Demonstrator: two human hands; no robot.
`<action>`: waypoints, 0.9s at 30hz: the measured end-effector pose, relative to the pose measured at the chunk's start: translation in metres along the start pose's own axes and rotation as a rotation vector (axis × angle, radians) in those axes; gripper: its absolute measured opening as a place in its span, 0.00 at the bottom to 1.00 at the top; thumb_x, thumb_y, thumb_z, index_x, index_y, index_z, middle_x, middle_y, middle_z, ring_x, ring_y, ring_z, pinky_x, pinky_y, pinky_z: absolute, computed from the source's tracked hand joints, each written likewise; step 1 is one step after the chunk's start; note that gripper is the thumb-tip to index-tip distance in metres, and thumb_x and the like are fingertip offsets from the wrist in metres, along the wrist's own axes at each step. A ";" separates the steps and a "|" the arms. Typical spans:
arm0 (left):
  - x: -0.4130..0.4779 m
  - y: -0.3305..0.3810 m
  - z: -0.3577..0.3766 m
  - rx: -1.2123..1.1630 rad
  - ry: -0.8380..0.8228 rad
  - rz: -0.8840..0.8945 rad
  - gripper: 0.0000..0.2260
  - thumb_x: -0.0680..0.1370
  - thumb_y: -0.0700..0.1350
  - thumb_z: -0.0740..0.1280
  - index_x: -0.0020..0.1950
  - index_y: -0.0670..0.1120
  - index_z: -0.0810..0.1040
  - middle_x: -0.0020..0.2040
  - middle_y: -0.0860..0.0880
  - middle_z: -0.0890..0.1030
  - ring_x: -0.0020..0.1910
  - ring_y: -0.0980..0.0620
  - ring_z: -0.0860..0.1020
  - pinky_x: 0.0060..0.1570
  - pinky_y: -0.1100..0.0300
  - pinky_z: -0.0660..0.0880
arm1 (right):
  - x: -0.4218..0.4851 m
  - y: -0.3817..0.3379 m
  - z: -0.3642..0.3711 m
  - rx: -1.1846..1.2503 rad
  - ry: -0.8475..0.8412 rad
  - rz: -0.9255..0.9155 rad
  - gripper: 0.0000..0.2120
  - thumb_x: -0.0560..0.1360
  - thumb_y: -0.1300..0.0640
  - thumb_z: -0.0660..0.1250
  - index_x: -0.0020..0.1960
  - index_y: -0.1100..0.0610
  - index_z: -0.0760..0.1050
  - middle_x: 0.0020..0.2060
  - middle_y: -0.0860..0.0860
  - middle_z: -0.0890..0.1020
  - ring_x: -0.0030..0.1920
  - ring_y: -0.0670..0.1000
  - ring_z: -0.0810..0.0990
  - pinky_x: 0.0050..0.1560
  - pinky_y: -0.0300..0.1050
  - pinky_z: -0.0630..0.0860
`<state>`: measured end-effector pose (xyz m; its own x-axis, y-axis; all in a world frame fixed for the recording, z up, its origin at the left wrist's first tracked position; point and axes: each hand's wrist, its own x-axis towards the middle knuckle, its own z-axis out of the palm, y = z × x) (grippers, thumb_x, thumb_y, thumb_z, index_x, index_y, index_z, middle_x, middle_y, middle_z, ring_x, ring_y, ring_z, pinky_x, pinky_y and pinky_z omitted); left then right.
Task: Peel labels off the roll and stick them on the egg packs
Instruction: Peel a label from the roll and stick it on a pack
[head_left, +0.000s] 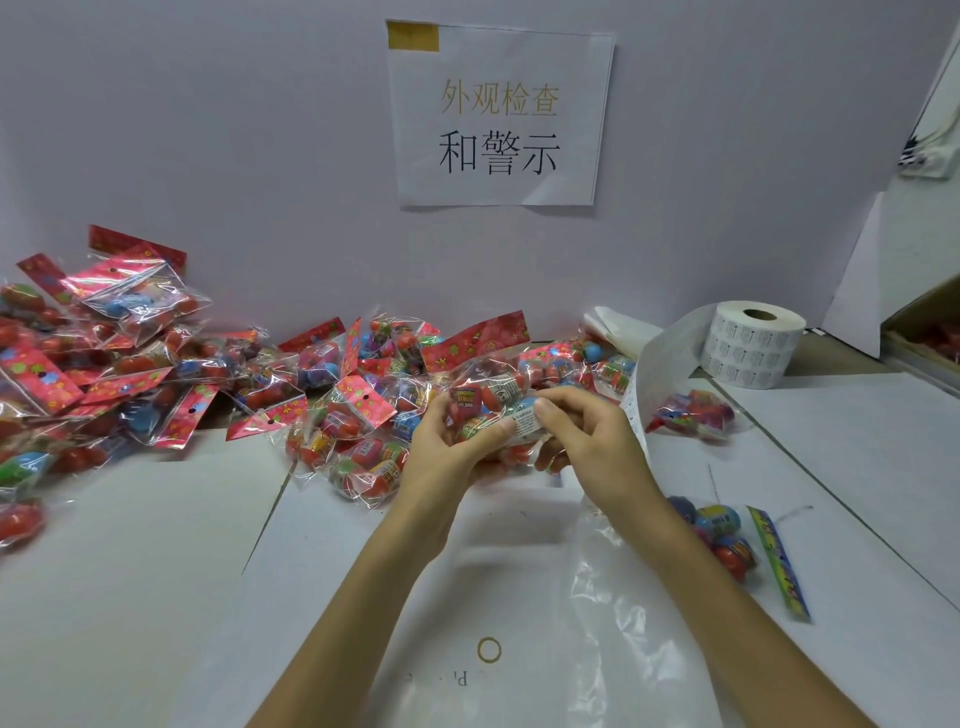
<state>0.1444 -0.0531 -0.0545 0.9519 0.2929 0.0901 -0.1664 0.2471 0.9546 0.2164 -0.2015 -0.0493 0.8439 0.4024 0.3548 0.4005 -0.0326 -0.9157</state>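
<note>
Clear bag (597, 597), hands (441, 452) (592, 441) gripping egg pack (493, 397), label roll (748, 345)

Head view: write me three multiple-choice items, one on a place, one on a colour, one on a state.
1. Where does the label roll stand?
A. on the table, far right
B. amid the pile on the left
C. under the forearms

2. What colour is the tape on the wall sign?
A. blue
B. gold
C. green

3. How is the egg pack at centre held?
A. it lies loose on the table
B. by the left grip alone
C. by the left grip and right grip together

Key: 1 A, the roll stands upright there; 2 B, a gold strip marks the sign's top left corner; 3 C, fingers of both curl round it.
</note>
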 end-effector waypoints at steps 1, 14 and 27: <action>0.000 0.000 0.000 -0.001 0.006 -0.001 0.33 0.72 0.42 0.77 0.74 0.43 0.68 0.57 0.40 0.85 0.52 0.37 0.85 0.56 0.43 0.82 | 0.000 0.000 0.000 -0.001 -0.002 -0.001 0.06 0.83 0.55 0.65 0.52 0.46 0.80 0.40 0.45 0.85 0.38 0.46 0.83 0.38 0.41 0.78; -0.001 0.003 0.000 0.067 0.125 0.011 0.46 0.65 0.53 0.80 0.79 0.48 0.62 0.62 0.43 0.82 0.52 0.42 0.86 0.54 0.49 0.83 | -0.003 0.000 0.005 0.007 -0.054 -0.009 0.07 0.82 0.56 0.67 0.55 0.44 0.78 0.36 0.44 0.85 0.33 0.43 0.83 0.32 0.36 0.77; -0.001 -0.001 0.003 0.143 0.168 0.117 0.25 0.68 0.50 0.81 0.60 0.56 0.72 0.45 0.49 0.87 0.38 0.51 0.86 0.35 0.65 0.79 | -0.003 0.000 0.005 -0.015 -0.055 -0.004 0.09 0.83 0.60 0.64 0.59 0.53 0.80 0.36 0.42 0.85 0.34 0.41 0.83 0.34 0.34 0.76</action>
<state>0.1441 -0.0561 -0.0544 0.8703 0.4641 0.1650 -0.2230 0.0725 0.9721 0.2118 -0.1982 -0.0511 0.8212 0.4527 0.3473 0.4098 -0.0443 -0.9111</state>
